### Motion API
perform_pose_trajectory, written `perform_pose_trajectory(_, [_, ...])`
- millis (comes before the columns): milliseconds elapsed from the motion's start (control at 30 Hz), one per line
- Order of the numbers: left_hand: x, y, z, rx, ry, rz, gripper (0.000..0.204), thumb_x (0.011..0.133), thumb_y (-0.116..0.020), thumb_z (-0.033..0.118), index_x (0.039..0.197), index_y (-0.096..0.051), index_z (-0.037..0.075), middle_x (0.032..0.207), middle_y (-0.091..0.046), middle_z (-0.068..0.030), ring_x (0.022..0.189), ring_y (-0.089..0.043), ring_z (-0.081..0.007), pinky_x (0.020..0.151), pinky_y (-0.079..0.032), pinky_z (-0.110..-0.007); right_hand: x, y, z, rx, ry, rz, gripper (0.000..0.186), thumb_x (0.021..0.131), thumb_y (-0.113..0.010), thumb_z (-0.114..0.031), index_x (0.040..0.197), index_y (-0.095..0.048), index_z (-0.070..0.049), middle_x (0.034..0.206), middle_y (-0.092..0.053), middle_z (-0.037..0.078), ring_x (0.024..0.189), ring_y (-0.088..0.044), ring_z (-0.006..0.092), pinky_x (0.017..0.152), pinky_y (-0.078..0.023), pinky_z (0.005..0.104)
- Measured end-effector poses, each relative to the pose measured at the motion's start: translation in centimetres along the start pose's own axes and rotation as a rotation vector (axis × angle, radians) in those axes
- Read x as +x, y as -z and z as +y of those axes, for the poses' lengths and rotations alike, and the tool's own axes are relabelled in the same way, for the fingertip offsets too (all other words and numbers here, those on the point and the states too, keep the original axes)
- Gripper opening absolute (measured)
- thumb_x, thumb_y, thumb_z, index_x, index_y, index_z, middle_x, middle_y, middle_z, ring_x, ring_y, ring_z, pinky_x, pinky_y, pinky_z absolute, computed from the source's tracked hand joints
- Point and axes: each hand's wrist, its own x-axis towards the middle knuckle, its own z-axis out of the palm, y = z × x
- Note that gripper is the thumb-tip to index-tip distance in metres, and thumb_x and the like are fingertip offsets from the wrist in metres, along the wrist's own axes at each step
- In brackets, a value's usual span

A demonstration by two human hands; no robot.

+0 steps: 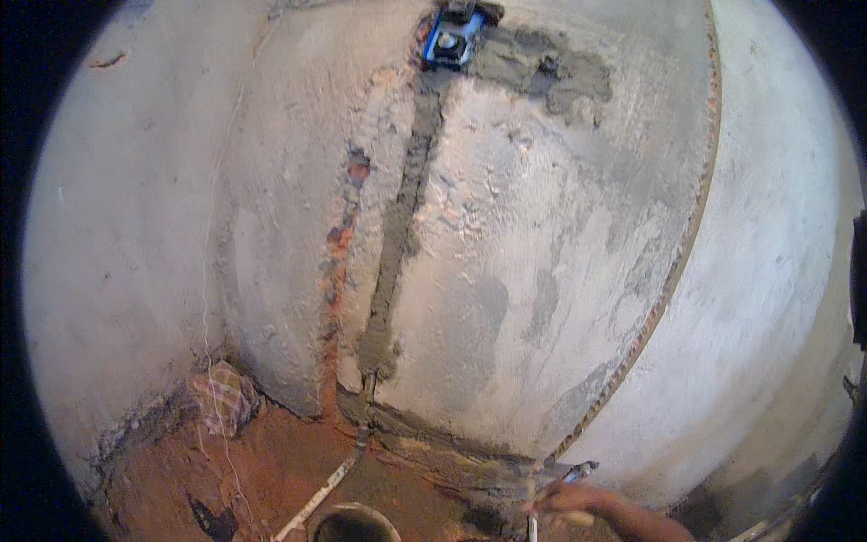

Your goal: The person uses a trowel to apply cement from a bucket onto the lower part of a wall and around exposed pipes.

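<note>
My right hand [578,502] is low on the right, its forearm coming in from the lower edge. The fingers are curled closed near the foot of the wall; a pale piece shows beneath them, but what they grip is not clear. Just beyond the fingers is a small bluish object [578,471], too blurred to name. A white pipe end [533,527] stands beside the fingertips. My left hand is not in view. Up the wall [488,307] runs a strip of grey mortar [393,244], leading to a blue electrical box [444,47] set in the wall.
A pale pipe [312,501] slants over the reddish dirt floor [289,452] from the strip's foot. Beside it is a round container [390,522], cut by the lower edge. A crumpled checked bag [222,399] lies in the corner. A thin white string [207,307] hangs at left.
</note>
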Motion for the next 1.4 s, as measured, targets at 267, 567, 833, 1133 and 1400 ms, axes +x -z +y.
perform_pose_trajectory(267, [-0.4,0.8,0.8,-0.117,-0.094,-0.142,0.038,0.093,-0.046,0.032,0.103,-0.059,-0.003,0.086,-0.059,-0.0137,0.075,-0.053,-0.0307,0.068,-0.045,-0.041,6.6,-8.0,-6.6,0.158,0.335,-0.010,0.051,0.081,-0.058,-0.052,0.080,-0.065,-0.002,0.074,-0.063,0.011,0.067,-0.061,0.0202,0.066,-0.049,0.0353])
perform_pose_trajectory(567, [-1.4,4.0,4.3,0.091,0.184,0.205,0.045,0.092,-0.048,0.037,0.114,-0.056,-0.001,0.112,-0.057,-0.0211,0.101,-0.053,-0.0370,0.079,-0.045,-0.047,10.7,-13.0,-8.7,0.226,0.414,-0.030,0.049,0.083,-0.057,-0.050,0.083,-0.064,-0.002,0.075,-0.062,0.010,0.067,-0.059,0.0195,0.065,-0.048,0.0356])
perform_pose_trajectory(833, [-2.1,3.9,6.5,0.070,-0.439,0.540,0.033,0.091,-0.054,0.031,0.100,-0.062,0.000,0.097,-0.059,-0.0168,0.091,-0.055,-0.0348,0.081,-0.044,-0.045,12.2,-15.0,-8.0,0.268,0.406,-0.071,0.047,0.085,-0.056,-0.049,0.086,-0.063,-0.003,0.076,-0.061,0.009,0.068,-0.058,0.0190,0.064,-0.047,0.0358])
perform_pose_trajectory(1133, [-1.3,2.7,6.0,-0.069,-0.411,0.485,0.031,0.091,-0.055,0.030,0.098,-0.063,0.001,0.097,-0.062,-0.0152,0.092,-0.057,-0.0307,0.081,-0.046,-0.041,13.5,-16.2,-7.6,0.295,0.408,-0.120,0.045,0.086,-0.055,-0.047,0.089,-0.062,-0.003,0.077,-0.059,0.008,0.068,-0.056,0.0183,0.064,-0.047,0.0360])
perform_pose_trajectory(1400, [-1.8,2.4,4.1,-0.060,-0.247,0.242,0.034,0.088,-0.057,0.033,0.099,-0.064,0.002,0.086,-0.063,-0.0157,0.078,-0.058,-0.0291,0.072,-0.047,-0.041,12.2,-14.5,-7.0,0.306,0.375,-0.173,0.043,0.088,-0.054,-0.046,0.092,-0.062,-0.004,0.078,-0.058,0.007,0.069,-0.055,0.0177,0.063,-0.046,0.0362])
